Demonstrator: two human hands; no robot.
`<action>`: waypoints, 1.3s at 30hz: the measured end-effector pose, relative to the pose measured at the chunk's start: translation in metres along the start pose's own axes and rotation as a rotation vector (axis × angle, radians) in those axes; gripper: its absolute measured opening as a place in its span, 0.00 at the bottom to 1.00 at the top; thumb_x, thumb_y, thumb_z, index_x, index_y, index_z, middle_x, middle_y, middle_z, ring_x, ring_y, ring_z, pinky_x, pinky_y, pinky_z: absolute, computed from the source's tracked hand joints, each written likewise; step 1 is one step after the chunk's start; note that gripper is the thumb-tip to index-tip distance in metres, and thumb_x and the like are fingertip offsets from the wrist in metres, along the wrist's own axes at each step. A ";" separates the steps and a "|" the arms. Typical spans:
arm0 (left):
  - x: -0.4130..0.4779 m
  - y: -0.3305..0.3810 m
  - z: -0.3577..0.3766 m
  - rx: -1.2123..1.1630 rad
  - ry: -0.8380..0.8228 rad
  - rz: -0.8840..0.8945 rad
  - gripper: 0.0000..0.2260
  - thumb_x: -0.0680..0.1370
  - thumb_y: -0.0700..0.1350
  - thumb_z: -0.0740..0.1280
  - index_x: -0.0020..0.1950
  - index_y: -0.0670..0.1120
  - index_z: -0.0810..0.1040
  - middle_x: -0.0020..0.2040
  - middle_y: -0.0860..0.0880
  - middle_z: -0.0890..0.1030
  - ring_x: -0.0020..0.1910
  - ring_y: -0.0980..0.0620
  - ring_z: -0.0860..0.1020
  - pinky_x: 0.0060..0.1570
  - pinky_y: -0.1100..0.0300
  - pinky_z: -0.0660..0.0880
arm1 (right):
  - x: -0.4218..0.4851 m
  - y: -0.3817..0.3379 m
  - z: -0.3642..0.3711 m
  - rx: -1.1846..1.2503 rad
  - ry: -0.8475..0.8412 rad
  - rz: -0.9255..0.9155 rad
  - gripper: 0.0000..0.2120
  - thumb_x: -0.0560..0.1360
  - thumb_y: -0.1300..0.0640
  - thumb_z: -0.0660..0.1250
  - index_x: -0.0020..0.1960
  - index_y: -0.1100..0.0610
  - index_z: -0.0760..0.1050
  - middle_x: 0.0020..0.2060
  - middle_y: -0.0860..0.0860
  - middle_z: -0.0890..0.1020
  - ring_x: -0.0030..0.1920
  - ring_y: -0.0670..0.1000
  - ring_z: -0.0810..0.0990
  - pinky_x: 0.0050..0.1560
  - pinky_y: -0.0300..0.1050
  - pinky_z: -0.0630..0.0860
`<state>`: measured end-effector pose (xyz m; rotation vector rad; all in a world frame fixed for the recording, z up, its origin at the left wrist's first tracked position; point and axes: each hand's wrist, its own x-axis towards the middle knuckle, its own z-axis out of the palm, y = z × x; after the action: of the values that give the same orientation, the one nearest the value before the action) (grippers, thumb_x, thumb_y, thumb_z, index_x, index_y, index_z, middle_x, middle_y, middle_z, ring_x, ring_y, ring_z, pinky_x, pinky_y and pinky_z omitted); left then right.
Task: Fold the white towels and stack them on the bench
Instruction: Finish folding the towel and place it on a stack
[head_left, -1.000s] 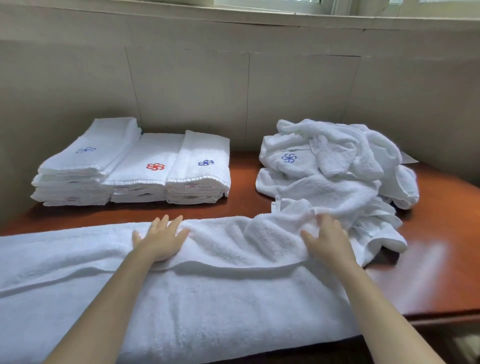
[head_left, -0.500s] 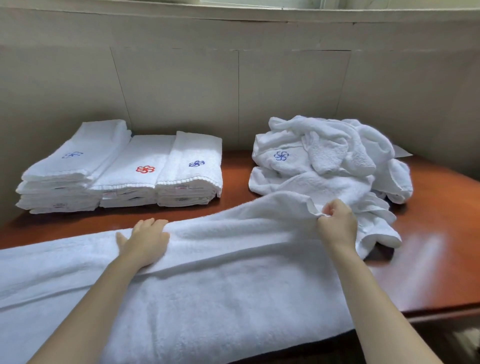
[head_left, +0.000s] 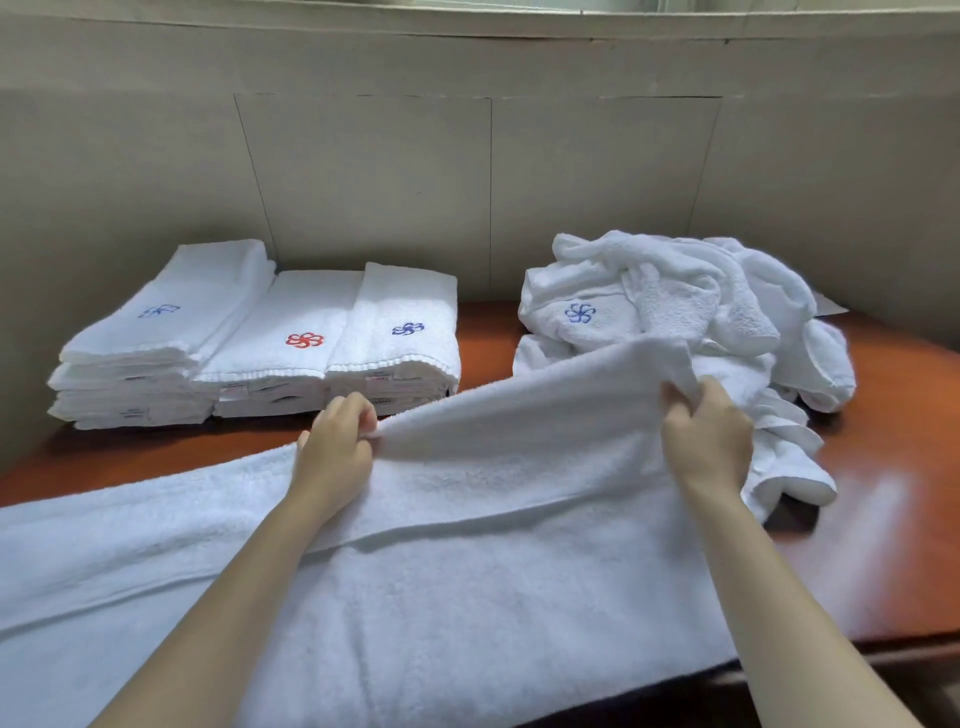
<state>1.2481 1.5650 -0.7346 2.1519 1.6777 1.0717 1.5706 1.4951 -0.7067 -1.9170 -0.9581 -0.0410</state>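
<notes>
Head view: both hands pinch the far edge of the towel (head_left: 467, 597) spread across the surface (head_left: 893, 545), left hand (head_left: 337, 447) and right hand (head_left: 709, 436) lifting it. Folded stacks (head_left: 260, 343) sit back left, the unfolded pile (head_left: 685, 312) back right.

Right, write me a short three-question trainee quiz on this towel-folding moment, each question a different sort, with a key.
1. True or false: both hands, left hand and right hand, pinch the far edge of the spread towel.
2. Multiple choice: the flower mark on the middle folded stack is A) blue B) red C) green.
3. Fill in: the unfolded towel heap lies on the bench to the ____ of the folded stacks.

Key: 1 true; 2 B; 3 right.
</notes>
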 end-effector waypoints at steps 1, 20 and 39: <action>0.000 0.001 0.004 0.050 0.045 0.005 0.14 0.72 0.30 0.61 0.43 0.50 0.69 0.46 0.49 0.71 0.50 0.43 0.70 0.52 0.47 0.67 | 0.002 0.001 -0.001 -0.011 -0.022 0.007 0.10 0.78 0.55 0.62 0.48 0.63 0.71 0.46 0.67 0.79 0.49 0.67 0.76 0.41 0.52 0.65; -0.068 0.022 -0.001 0.457 -0.679 0.084 0.32 0.81 0.61 0.49 0.79 0.46 0.42 0.79 0.49 0.41 0.77 0.54 0.41 0.75 0.51 0.40 | -0.106 -0.058 0.083 -0.411 -0.748 -0.895 0.17 0.81 0.50 0.54 0.66 0.55 0.69 0.68 0.55 0.68 0.70 0.54 0.63 0.68 0.48 0.60; -0.123 -0.190 -0.204 0.470 0.009 -0.982 0.27 0.80 0.59 0.55 0.71 0.41 0.66 0.68 0.40 0.68 0.67 0.39 0.66 0.64 0.48 0.65 | -0.198 -0.116 0.117 -0.164 -0.924 -1.163 0.17 0.81 0.46 0.53 0.68 0.48 0.67 0.67 0.48 0.69 0.68 0.52 0.64 0.66 0.48 0.60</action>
<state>0.9617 1.4631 -0.7473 1.1284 2.6989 0.4092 1.3195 1.4933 -0.7635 -1.2026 -2.6410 0.1023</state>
